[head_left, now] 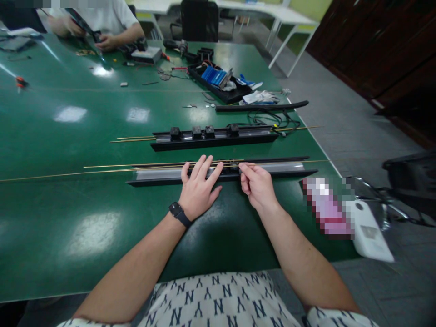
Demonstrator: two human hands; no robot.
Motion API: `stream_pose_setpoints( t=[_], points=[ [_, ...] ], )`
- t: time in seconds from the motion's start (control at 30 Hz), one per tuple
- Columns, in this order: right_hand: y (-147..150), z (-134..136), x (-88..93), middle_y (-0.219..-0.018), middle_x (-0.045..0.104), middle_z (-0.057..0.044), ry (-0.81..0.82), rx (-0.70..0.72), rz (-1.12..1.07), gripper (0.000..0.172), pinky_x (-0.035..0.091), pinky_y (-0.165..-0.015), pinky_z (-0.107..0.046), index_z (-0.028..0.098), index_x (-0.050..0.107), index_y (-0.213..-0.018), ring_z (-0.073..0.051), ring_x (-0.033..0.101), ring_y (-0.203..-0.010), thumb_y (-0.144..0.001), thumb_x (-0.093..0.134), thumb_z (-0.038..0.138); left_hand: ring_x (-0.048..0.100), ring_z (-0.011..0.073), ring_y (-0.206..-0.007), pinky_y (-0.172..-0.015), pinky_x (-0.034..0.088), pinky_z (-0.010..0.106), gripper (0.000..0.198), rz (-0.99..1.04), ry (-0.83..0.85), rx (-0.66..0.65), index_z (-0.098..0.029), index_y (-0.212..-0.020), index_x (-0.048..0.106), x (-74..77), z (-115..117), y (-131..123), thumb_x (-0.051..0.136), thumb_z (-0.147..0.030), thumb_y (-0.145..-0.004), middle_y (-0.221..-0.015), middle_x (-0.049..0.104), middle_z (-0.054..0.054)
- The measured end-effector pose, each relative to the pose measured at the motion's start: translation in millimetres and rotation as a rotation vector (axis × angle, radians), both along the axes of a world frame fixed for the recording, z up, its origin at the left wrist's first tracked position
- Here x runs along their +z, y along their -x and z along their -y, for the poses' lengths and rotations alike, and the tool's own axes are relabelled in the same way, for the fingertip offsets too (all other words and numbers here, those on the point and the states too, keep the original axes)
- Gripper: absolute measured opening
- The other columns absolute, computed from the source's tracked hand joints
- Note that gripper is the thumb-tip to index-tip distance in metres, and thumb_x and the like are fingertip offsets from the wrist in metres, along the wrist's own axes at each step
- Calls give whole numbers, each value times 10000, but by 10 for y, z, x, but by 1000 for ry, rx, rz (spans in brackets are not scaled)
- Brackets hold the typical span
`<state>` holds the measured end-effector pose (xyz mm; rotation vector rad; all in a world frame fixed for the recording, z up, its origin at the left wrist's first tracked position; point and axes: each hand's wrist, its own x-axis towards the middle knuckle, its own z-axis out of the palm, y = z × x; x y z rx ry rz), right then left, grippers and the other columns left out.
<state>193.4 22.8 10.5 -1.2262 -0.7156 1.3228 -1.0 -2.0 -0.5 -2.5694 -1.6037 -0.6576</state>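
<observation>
The right hand's (258, 185) thumb and forefinger are pressing together, apparently on the thin brass rods (112, 166), with the other fingers curling under; whether the pinch is also taking in the dark piece (234, 166) just beside it is too small to tell. The left hand (197, 193) is lying palm down with its fingers spreading apart over the same rods, a watch (176, 209) circling its wrist. Under both hands the near rail (158, 175) is stretching crosswise on the green table (51, 254), in front of the person's body, and the rods are running along it and jutting well past its left end. Just beyond, the far rail (214, 144) is lying roughly parallel, carrying four black blocks (196, 132) in a row, with rods poking out at both ends. Going by that pair, the far rail is looking further along, while the near one is showing bare channel toward both ends and seems to be wanting more fitting, its rods seemingly unsettled. Farther out, a cable (269, 119) is coiling by the far rail's right end, a black strip (262, 107) is lying behind it, a tray (235, 96) is holding blue packaging (213, 76), and across the table a co-worker (122, 32) is handling a dark part.
</observation>
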Motion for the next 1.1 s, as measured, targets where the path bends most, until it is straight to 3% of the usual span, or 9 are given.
stream_pose_setpoints(
  t=[0.63, 1.1],
  points=[
    [6, -4, -1, -502, 554, 67, 21, -24, -20, 353, 208, -270, -171, 192, 610, -825, -58, 388, -306, -741, 873, 413, 315, 336, -1604, -1275, 108, 609, 654, 6, 8, -7, -275, -1603, 453, 11, 0, 4, 616, -424, -988, -1702, 393, 155],
    [-2, -3, 9, -512, 575, 61, 15, -4, -21, 386, 212, -271, -168, 165, 665, -873, -54, 393, -309, -701, 901, 418, 313, 330, -1606, -1277, 101, 602, 652, 3, 1, -4, -285, -1603, 452, -10, -4, 3, 617, -433, -990, -1703, 393, 148]
  ],
)
